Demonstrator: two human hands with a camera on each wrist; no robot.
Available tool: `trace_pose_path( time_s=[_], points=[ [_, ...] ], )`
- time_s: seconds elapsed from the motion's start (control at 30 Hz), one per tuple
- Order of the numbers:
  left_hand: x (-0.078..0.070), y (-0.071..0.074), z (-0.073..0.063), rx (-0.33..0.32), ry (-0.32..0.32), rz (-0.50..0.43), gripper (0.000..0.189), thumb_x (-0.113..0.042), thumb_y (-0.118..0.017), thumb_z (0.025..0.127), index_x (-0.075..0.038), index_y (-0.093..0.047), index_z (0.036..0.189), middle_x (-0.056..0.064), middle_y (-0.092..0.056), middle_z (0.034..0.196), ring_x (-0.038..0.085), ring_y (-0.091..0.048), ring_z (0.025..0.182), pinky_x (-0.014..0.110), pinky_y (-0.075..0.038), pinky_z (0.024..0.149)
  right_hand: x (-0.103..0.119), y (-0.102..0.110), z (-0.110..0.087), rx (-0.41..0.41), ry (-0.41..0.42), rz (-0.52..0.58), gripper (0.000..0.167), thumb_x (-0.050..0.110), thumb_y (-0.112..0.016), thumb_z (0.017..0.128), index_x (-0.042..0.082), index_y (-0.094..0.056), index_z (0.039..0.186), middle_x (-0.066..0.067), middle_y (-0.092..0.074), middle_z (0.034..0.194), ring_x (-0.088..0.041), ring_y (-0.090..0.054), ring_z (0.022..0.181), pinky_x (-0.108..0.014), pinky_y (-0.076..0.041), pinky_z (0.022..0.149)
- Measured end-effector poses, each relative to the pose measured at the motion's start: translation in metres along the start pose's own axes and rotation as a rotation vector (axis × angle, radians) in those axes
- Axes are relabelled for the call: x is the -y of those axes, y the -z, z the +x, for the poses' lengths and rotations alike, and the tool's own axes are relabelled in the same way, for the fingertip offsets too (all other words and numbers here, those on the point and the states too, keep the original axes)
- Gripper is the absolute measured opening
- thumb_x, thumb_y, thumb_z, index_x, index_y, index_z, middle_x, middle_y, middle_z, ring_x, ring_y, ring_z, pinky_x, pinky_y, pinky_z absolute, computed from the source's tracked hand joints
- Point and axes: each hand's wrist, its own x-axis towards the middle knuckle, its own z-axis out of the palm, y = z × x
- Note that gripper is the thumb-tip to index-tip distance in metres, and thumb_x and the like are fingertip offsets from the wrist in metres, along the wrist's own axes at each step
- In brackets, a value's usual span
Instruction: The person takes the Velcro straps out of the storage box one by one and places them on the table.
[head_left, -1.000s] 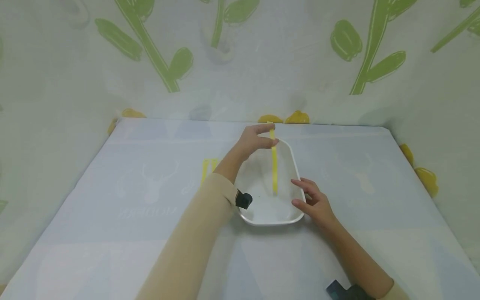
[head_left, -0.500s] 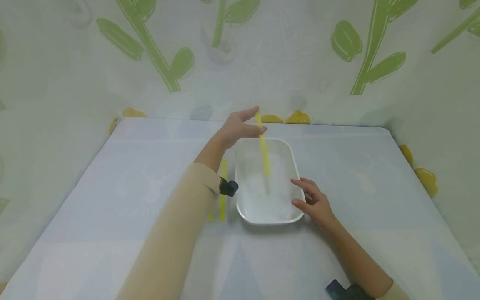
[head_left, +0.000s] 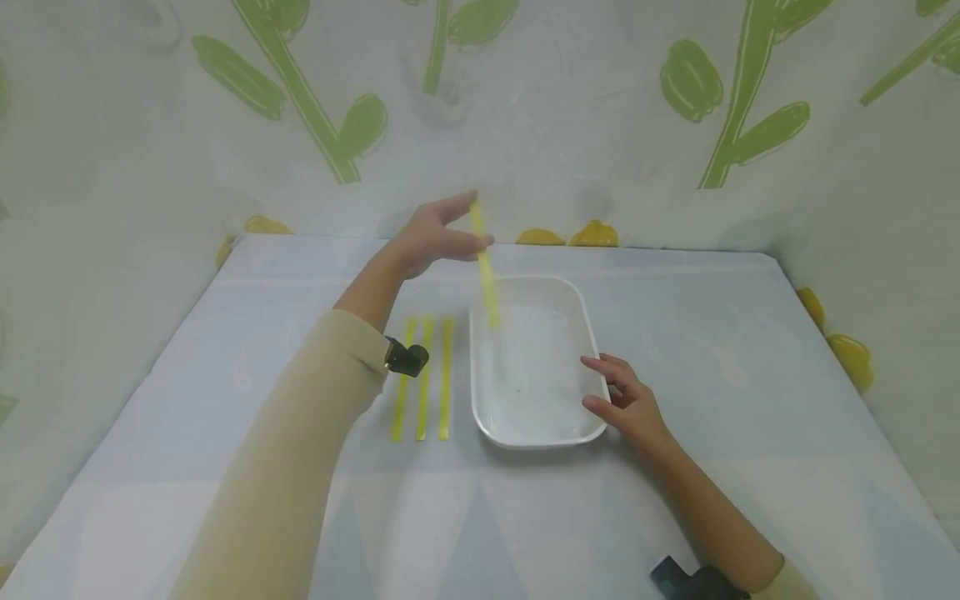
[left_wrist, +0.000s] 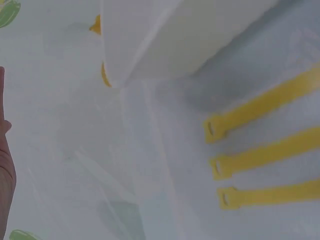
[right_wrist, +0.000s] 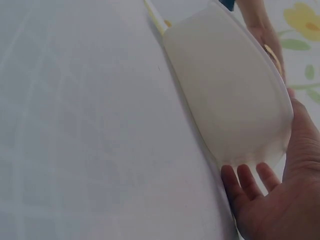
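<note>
My left hand (head_left: 431,237) is raised over the far left corner of a white plastic basin (head_left: 536,444). Between thumb and fingers it pinches a yellow slotted strap (head_left: 487,287), like a hook-and-loop cable tie, which hangs down with its lower end blurred. Only a sliver of that hand (left_wrist: 6,175) shows in the left wrist view, and the held strap is out of sight there. At the basin's right side, my right hand (head_left: 633,408) holds the rim; in the right wrist view its fingers (right_wrist: 248,182) lie against the outer wall.
Left of the basin lie three similar yellow straps (head_left: 446,383), side by side on the pale patterned tablecloth (head_left: 525,525). In the left wrist view each strap (left_wrist: 270,102) has a slotted head. A leaf-printed curtain (head_left: 540,125) stands behind the table.
My left hand has lifted the strap up out of the basin and moved left with it, uncovering the three straps on the table. The right hand stays at the basin's side.
</note>
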Motion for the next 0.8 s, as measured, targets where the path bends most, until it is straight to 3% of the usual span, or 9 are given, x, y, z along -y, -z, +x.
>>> trace_pose_path(
  time_s=[0.17, 0.4, 0.63, 0.8],
  points=[
    [0.015, 0.018, -0.008, -0.012, 0.019, 0.036, 0.087, -0.013, -0.075, 0.081, -0.025, -0.024, 0.151, -0.002, -0.016, 0.158, 0.024, -0.065, 0.105, 0.031, -0.052, 0.089, -0.001, 0.0, 0.002, 0.0, -0.007, -0.01, 0.051, 0.01, -0.066, 0.087, 0.004, -0.049, 0.135, -0.016, -0.036, 0.142, -0.037, -0.033, 0.133, -0.055, -0.028, 0.106],
    [0.033, 0.039, -0.028, -0.03, 0.03, 0.0, 0.085, -0.003, -0.068, 0.083, -0.021, -0.021, 0.152, 0.0, -0.014, 0.159, 0.024, -0.061, 0.113, 0.03, -0.052, 0.088, -0.003, -0.002, 0.003, 0.008, -0.02, -0.043, 0.052, 0.015, -0.066, 0.087, 0.007, -0.049, 0.136, -0.016, -0.034, 0.144, -0.038, -0.03, 0.135, -0.058, -0.025, 0.107],
    [0.046, 0.05, -0.048, -0.026, 0.026, 0.027, 0.083, -0.006, -0.068, 0.084, -0.022, -0.022, 0.151, -0.004, -0.015, 0.158, 0.018, -0.061, 0.112, 0.029, -0.053, 0.086, -0.005, 0.0, 0.004, 0.018, -0.014, -0.022, 0.053, 0.013, -0.066, 0.087, 0.008, -0.049, 0.136, -0.016, -0.034, 0.144, -0.037, -0.032, 0.134, -0.053, -0.033, 0.104],
    [0.058, 0.057, -0.064, -0.009, 0.029, 0.048, 0.082, -0.009, -0.07, 0.084, -0.024, -0.024, 0.151, -0.007, -0.02, 0.157, 0.015, -0.063, 0.11, 0.031, -0.054, 0.085, -0.003, -0.001, 0.003, 0.014, -0.01, -0.013, 0.053, 0.014, -0.066, 0.087, 0.006, -0.048, 0.136, -0.016, -0.034, 0.144, -0.037, -0.032, 0.134, -0.053, -0.031, 0.105]
  ],
)
